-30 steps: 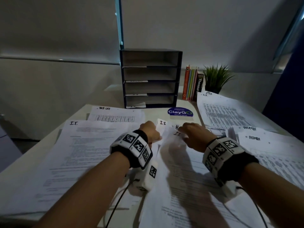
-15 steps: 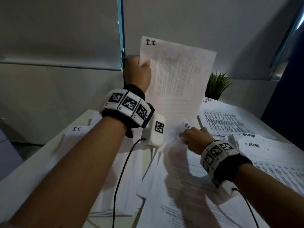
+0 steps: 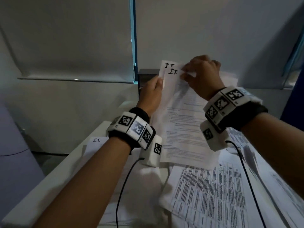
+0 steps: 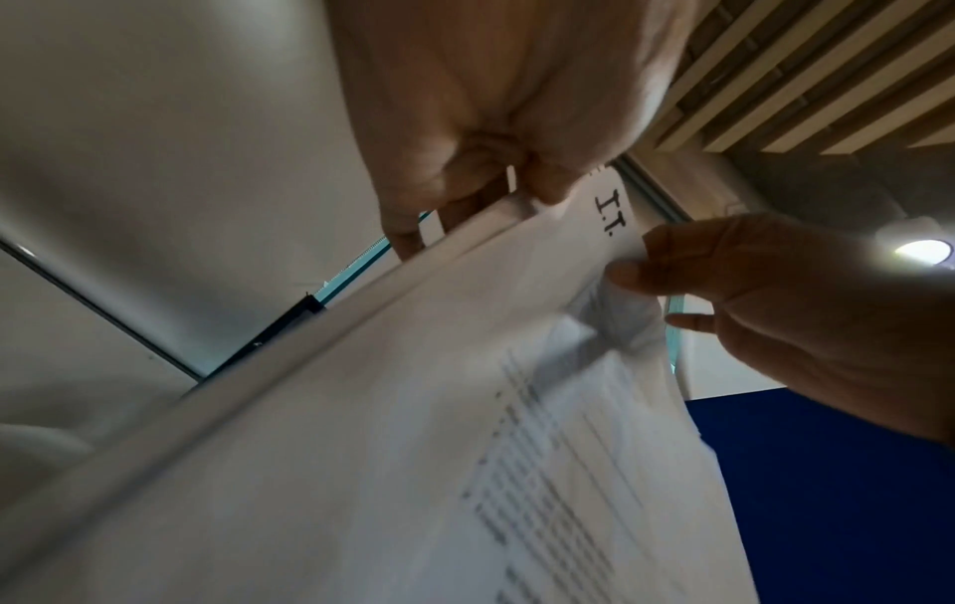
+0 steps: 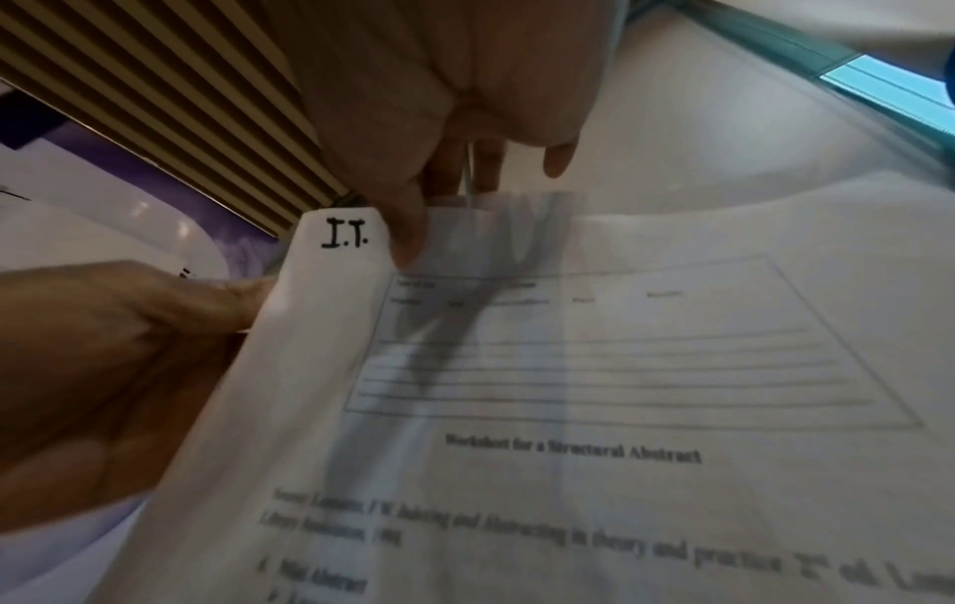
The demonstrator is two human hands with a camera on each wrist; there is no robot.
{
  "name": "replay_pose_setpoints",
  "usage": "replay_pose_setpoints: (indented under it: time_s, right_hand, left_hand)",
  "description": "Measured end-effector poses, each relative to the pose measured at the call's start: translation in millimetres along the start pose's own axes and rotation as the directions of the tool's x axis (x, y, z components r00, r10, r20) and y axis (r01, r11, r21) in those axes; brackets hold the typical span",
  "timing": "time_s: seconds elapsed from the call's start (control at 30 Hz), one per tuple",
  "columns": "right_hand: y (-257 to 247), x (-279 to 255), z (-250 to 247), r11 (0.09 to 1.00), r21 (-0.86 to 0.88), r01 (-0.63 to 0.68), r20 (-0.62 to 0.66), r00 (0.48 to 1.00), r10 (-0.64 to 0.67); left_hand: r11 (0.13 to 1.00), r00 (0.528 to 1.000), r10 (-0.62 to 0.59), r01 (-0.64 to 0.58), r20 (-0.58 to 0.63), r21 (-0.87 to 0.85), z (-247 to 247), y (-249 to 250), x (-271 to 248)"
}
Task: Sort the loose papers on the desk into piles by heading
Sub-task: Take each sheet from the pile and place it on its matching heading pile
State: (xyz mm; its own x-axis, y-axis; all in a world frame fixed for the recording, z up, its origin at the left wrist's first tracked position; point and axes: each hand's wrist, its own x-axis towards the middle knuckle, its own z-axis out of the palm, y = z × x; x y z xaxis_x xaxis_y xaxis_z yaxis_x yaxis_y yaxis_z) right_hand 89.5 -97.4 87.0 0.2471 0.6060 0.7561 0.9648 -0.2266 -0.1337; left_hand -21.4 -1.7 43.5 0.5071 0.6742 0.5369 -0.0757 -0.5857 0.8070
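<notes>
Above the desk (image 3: 54, 176), both hands hold two sheets headed "I.T." upright — one behind the other. The left hand (image 3: 150, 96) pinches the left edge of the rear sheet (image 3: 166, 66); the right hand (image 3: 203, 74) pinches the top of the front sheet (image 3: 184, 125), just right of its heading. On the desk below the held sheets lies a tabular printout (image 3: 209, 191); left of it — another "I.T." sheet (image 3: 97, 142).
</notes>
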Motion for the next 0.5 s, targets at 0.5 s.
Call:
replay_pose_setpoints:
  time_s: [0.5]
  right_hand:
    - [-56.4,2.8,40.5,0.496,0.714,-0.494,0.223,0.832,0.508]
  left_hand:
    - [0.956,0.873,-0.161,0.022,-0.460,-0.293,-128.4,-34.6,-5.6]
